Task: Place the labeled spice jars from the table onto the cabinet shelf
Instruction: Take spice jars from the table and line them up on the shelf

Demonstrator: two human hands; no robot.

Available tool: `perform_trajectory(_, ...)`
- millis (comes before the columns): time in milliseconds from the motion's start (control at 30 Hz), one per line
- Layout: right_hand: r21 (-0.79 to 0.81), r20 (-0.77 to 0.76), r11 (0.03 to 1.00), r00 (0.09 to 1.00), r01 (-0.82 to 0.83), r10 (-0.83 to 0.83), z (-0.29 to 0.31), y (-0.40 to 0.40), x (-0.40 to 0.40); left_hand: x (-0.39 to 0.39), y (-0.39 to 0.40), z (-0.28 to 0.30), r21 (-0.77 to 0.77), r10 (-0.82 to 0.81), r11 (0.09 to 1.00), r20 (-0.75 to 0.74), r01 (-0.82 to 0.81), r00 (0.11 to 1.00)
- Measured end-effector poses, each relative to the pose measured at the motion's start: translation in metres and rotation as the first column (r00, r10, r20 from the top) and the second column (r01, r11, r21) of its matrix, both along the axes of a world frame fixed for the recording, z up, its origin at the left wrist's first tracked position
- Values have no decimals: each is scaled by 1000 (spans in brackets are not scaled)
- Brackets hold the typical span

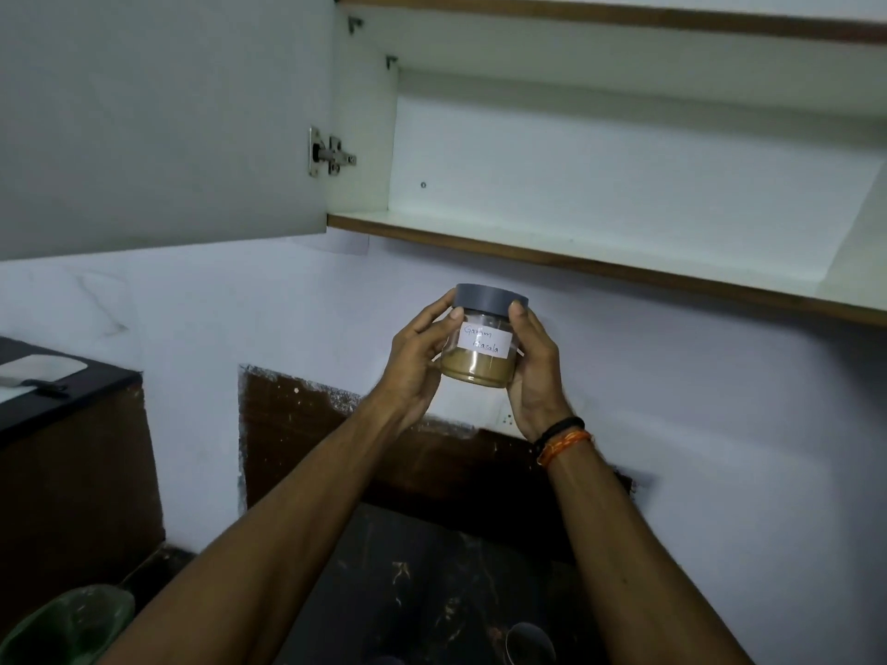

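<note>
— What is held, and how?

— A garam masala jar is gripped between both hands, just right of the frame's centre. The left hand is curled round its 9 o'clock side, with fingertips at the edge of the grey lid. The right hand is wrapped round the 3 o'clock side, thumb against the lid. The jar is kept nearly upright, tilted slightly, and a handwritten white label is turned toward the camera. Brown powder is seen in its lower half.

— Where is the jar relative to the cabinet?

— It is held in the air in front of the white wall, below the cabinet shelf, which lies at 12 to 2 o'clock from it. The two are apart. The cabinet door is swung open at 10 o'clock.

— Anything else noted?

— A black band and orange thread are worn on the right wrist. A dark countertop is seen at 6 o'clock, and a green bowl at 8 o'clock.
</note>
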State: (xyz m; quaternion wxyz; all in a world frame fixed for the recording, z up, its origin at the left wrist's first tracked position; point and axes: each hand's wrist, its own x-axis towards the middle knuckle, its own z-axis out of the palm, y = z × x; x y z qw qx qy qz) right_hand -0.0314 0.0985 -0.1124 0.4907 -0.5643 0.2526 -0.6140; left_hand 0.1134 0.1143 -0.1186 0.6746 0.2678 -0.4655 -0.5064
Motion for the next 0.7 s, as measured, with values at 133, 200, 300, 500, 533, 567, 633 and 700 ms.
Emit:
perform_trajectory(133, -41, 5, 999, 1000, 13, -13, 36, -7, 1, 5, -12, 35, -45, -28, 999, 4, 28, 1000)
perform_trajectory(200, -68, 6, 998, 1000, 17, -16, 51, -9, 1, 7, -17, 49, -71, -51, 996, 14, 52, 999)
perform_trajectory(300, -96, 15, 995, 1000, 21, -20, 69, -13, 1, 8, -23, 67, -120, -72, 990, 29, 75, 997)
perform_trajectory(500, -122, 23, 992, 999, 42, -39, 80, -20, 2, 8, -38, 78, -171, -83, 981, 76, 95, 994)
perform_trajectory(533, -122, 24, 992, 999, 42, -39, 80, -21, 1, 9, -40, 77, -170, -85, 980, 91, 100, 992)
perform_trajectory(567, -123, 27, 991, 999, 43, -40, 80, -23, 1, 9, -43, 78, -167, -83, 981, 112, 101, 990)
perform_trajectory(633, -116, 39, 992, 999, 42, -37, 81, -25, 1, 10, -47, 78, -152, -89, 982, 158, 113, 983)
perform_trajectory(700, -114, 53, 993, 998, 43, -38, 83, -28, 1, 11, -52, 79, -144, -112, 980, 183, 139, 977)
